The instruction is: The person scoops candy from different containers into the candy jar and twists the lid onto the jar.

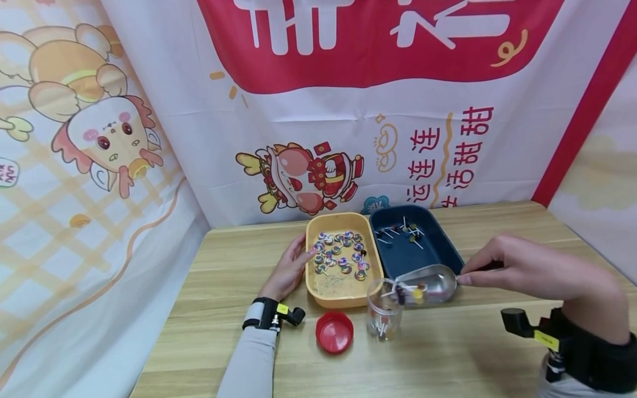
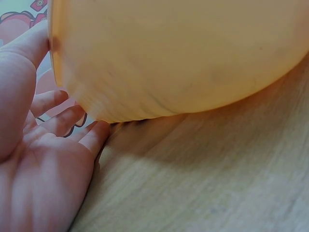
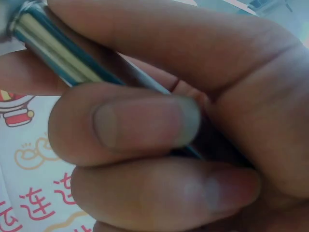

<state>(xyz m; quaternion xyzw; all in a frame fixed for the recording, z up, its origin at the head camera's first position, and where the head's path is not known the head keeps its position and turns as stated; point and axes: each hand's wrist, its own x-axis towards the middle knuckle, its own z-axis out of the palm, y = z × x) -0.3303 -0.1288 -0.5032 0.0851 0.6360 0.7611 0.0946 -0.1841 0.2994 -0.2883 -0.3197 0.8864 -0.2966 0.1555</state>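
Note:
My right hand (image 1: 490,265) grips the handle of a metal scoop (image 1: 430,284), holding it tilted over the mouth of a clear jar (image 1: 383,309). A few small lollipops lie in the scoop and several stand in the jar. In the right wrist view my fingers (image 3: 145,125) curl round the scoop handle (image 3: 53,50). My left hand (image 1: 291,268) rests flat with straight fingers against the left wall of a yellow tray (image 1: 343,296) full of swirl lollipops. The left wrist view shows the palm (image 2: 43,164) against the tray wall (image 2: 178,58).
A dark blue tray (image 1: 443,249) with a few lollipops stands right of the yellow one. A red jar lid (image 1: 334,331) lies on the wooden table (image 1: 448,359) left of the jar. Printed cloth banners hang behind and at both sides.

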